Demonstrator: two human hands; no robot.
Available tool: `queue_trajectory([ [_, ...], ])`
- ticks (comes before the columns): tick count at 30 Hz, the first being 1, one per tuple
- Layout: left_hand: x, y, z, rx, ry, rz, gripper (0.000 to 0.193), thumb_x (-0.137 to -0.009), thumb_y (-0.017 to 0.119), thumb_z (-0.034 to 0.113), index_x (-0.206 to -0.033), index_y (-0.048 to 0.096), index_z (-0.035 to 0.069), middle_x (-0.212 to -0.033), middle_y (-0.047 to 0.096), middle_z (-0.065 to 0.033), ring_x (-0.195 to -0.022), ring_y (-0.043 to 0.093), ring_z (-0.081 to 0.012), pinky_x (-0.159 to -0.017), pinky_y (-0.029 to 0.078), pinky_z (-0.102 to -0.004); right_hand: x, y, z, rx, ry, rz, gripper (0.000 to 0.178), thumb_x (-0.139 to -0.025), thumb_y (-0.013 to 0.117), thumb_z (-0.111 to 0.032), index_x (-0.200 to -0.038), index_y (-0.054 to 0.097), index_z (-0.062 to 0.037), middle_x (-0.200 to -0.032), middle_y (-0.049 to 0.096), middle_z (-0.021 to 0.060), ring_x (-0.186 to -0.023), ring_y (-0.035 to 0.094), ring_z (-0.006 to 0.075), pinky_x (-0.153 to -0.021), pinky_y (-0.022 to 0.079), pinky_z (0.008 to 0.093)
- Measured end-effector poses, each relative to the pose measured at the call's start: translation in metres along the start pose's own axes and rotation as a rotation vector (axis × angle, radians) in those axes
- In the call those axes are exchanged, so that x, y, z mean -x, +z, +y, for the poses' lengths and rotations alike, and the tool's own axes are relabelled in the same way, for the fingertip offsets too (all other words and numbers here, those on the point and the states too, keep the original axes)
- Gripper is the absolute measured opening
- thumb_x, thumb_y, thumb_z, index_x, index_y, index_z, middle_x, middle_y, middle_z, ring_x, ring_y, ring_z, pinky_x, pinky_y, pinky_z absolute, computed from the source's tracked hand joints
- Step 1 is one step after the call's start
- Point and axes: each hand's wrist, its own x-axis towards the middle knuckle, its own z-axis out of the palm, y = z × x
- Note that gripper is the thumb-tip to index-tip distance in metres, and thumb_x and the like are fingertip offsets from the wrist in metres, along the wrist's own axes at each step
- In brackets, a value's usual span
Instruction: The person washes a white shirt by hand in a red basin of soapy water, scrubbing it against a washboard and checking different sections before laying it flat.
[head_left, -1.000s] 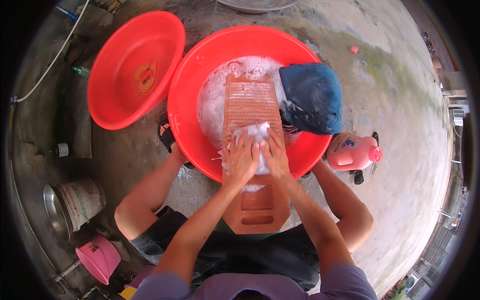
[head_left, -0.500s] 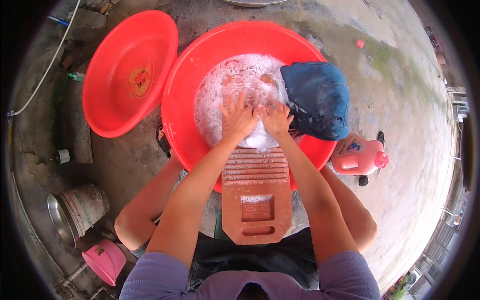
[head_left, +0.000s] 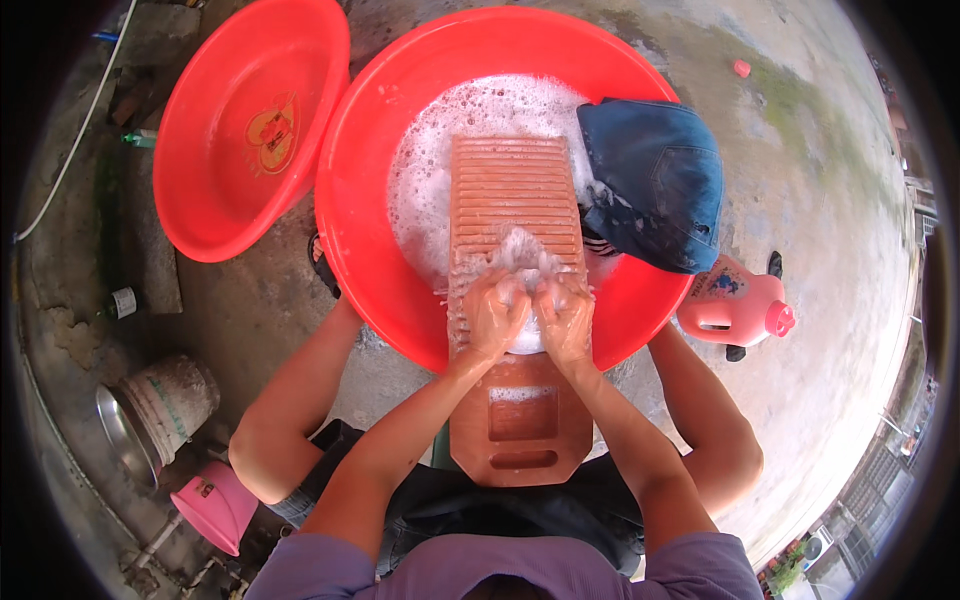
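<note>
A reddish-brown washboard (head_left: 512, 190) leans from the suds in the big red basin (head_left: 375, 280) toward my lap. On its lower ridges lies a wet white cloth (head_left: 526, 340), bunched up and covered in foam. My left hand (head_left: 494, 315) is closed on the cloth's left part, and my right hand (head_left: 563, 318) grips it close beside, thumbs nearly touching. The cloth's exact kind is hidden by my fingers and lather. Blue denim clothing (head_left: 655, 185) hangs over the basin's right rim, with spots of foam on it.
A second red basin (head_left: 215, 130) stands tilted at the left. A pink detergent jug (head_left: 735, 310) lies right of the basin. At lower left are a dirty white bucket (head_left: 180, 400), a metal bowl (head_left: 125, 435) and a pink bucket (head_left: 215, 505).
Both hands have come down the washboard toward me, drawing the cloth along. Their spread fingers have closed around it, and the board's upper ridges now show out of the suds.
</note>
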Motion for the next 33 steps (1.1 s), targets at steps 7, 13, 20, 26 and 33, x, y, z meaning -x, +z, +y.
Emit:
queue_trajectory([
  [7,-0.034,-0.003,-0.011,0.213,-0.117,-0.322,0.022,-0.075,0.052,0.018,-0.062,0.056,0.0,-0.07,0.057,-0.0181,-0.064,0.055,-0.0354,-0.055,0.041,-0.0405,-0.033,0.002,0.02,-0.128,0.198,-0.202,0.031,-0.079,0.051,-0.024,-0.065,0.054,0.0026,-0.057,0.048,0.0205,-0.051,0.048,0.0319,-0.052,0.038,0.0406],
  [13,-0.057,-0.023,0.003,-0.016,-0.235,-0.532,0.03,-0.083,0.044,0.032,-0.09,0.056,0.005,-0.078,0.058,-0.0173,-0.076,0.055,-0.0348,-0.067,0.041,-0.0418,-0.043,-0.005,0.02,-0.256,0.337,-0.217,0.038,-0.082,0.051,-0.034,-0.071,0.053,0.0023,-0.061,0.05,0.0162,-0.06,0.047,0.0177,-0.06,0.039,0.0344],
  [20,-0.012,-0.04,-0.037,0.021,-0.43,-0.285,0.053,-0.081,0.053,0.015,-0.127,0.033,0.001,-0.12,0.047,-0.0229,-0.112,0.045,-0.0334,-0.094,0.035,-0.037,-0.023,-0.069,-0.009,-0.488,0.572,-0.386,0.042,-0.081,0.056,-0.042,-0.097,0.051,-0.0043,-0.09,0.057,0.0089,-0.084,0.052,0.0158,-0.077,0.039,0.0268],
  [26,0.005,0.0,-0.028,0.244,-0.315,-0.445,0.049,-0.077,0.055,0.01,-0.122,0.038,0.002,-0.102,0.056,-0.0198,-0.095,0.055,-0.0314,-0.084,0.042,-0.0364,-0.054,-0.074,-0.086,-0.775,0.292,-0.278,0.031,-0.088,0.048,-0.037,-0.103,0.051,-0.0096,-0.089,0.054,0.0002,-0.087,0.048,0.0094,-0.078,0.036,0.0238],
  [33,-0.082,-0.137,-0.045,-0.618,-0.012,0.164,0.042,-0.073,0.057,0.014,-0.112,0.047,0.004,-0.118,0.044,-0.0191,-0.113,0.041,-0.0273,-0.097,0.031,-0.0376,-0.104,0.024,-0.094,-0.116,-0.4,-0.113,0.02,-0.068,0.068,-0.012,-0.086,0.059,-0.0113,-0.107,0.04,0.0125,-0.102,0.04,0.028,-0.088,0.034,0.0347],
])
